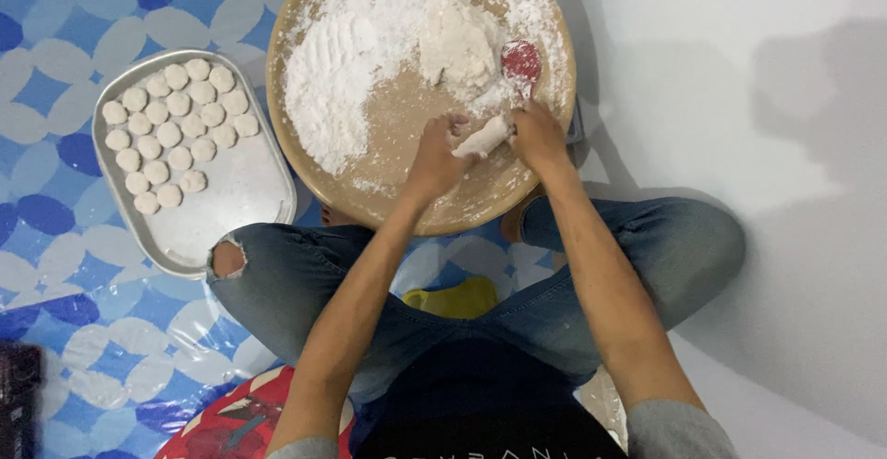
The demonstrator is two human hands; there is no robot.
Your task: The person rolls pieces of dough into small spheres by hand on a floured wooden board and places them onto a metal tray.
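Observation:
Both my hands hold a short roll of white dough (484, 135) over a round tan tray (388, 117). My left hand (434, 156) grips its near end and my right hand (538, 134) grips the far end. Further back on the tray lies a larger lump of dough (457, 45) beside a wide heap of white flour (342, 71). A red spoon (521, 60) rests at the right of the lump, just above my right hand.
A metal baking tray (242, 191) on the left carries several round flattened dough pieces (176, 122). A blue patterned plastic sheet (55, 265) covers the floor. My crossed legs in jeans (665, 246) sit under the round tray. White floor (785, 98) lies to the right.

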